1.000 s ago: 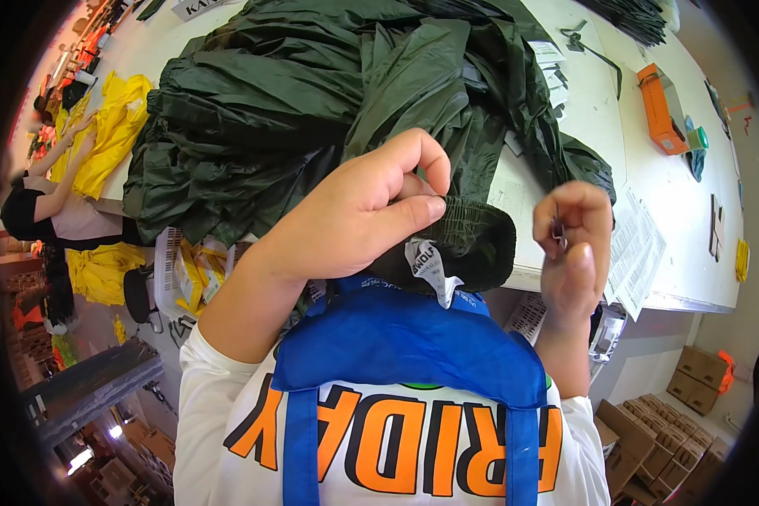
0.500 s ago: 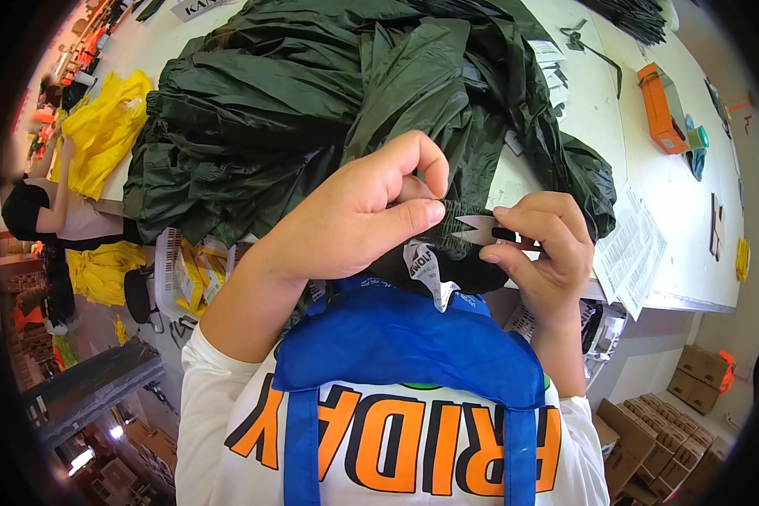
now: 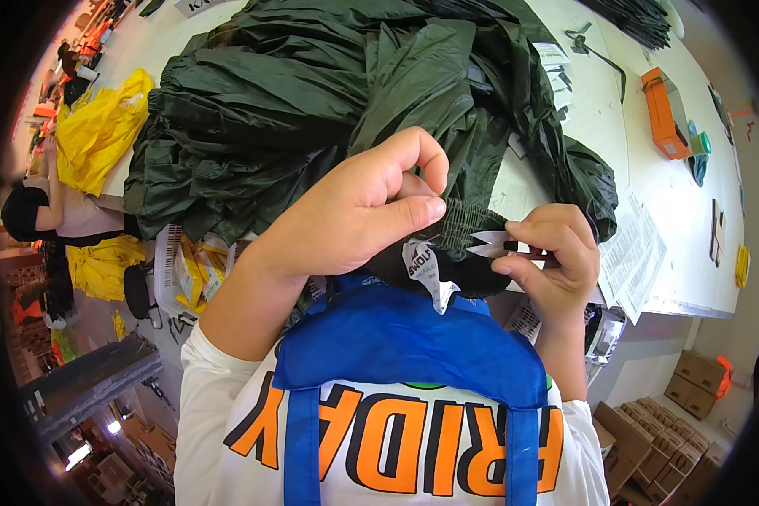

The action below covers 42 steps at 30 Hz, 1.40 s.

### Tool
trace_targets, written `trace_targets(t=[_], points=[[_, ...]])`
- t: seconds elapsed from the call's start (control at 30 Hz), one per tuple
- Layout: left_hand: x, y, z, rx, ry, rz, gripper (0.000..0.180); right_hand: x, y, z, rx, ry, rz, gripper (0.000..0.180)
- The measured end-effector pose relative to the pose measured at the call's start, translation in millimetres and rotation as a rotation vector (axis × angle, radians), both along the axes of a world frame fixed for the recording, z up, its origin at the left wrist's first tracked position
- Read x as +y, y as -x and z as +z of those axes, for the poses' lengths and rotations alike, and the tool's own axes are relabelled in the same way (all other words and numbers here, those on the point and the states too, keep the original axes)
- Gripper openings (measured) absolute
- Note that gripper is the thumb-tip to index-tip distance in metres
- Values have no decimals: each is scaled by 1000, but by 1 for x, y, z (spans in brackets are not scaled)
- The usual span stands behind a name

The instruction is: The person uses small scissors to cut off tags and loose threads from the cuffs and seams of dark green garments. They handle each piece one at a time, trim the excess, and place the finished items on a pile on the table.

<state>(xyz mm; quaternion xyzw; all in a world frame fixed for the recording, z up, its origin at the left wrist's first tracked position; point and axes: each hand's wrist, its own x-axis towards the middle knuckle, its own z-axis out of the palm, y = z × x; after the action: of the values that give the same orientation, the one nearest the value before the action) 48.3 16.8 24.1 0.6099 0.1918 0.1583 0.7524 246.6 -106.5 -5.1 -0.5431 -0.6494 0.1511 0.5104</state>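
My left hand (image 3: 350,211) pinches the gathered elastic edge (image 3: 462,221) of a dark green waterproof garment between thumb and finger. In my right hand (image 3: 561,257) is a small pair of thread snips (image 3: 486,244), its bright blades pointing left at the elastic. The blades stand a little apart, close to the elastic's right end. Below the pinch, a white printed label (image 3: 433,274) hangs against dark cloth. The rest of the green garment pile (image 3: 270,105) spreads over the table beyond my hands.
The white table (image 3: 590,126) carries an orange box (image 3: 664,114) and printed sheets (image 3: 632,257) at the right. A bin (image 3: 169,278) with yellow items stands left below the table edge. At the far left another person (image 3: 67,211) is beside a yellow garment (image 3: 101,139).
My right hand has drawn the snips slightly right and down from the elastic, and their blades have come closer together. My left hand keeps its pinch almost unmoved.
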Motion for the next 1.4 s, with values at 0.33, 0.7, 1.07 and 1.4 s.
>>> trace_targets(t=[0.33,0.7,1.07,1.4], points=[[-2,-4,-1,61,-56,4,14,5,7,10,-20,50,18,29],[-2,-1,1,117,-82,8,14,-1,8,9,23,39,-35,26],[-5,1,2,96,-69,11,17,-4,11,15,11,78,-180,26],[-5,-4,-2,56,63,-38,22,3,6,4,95,52,-102,28]])
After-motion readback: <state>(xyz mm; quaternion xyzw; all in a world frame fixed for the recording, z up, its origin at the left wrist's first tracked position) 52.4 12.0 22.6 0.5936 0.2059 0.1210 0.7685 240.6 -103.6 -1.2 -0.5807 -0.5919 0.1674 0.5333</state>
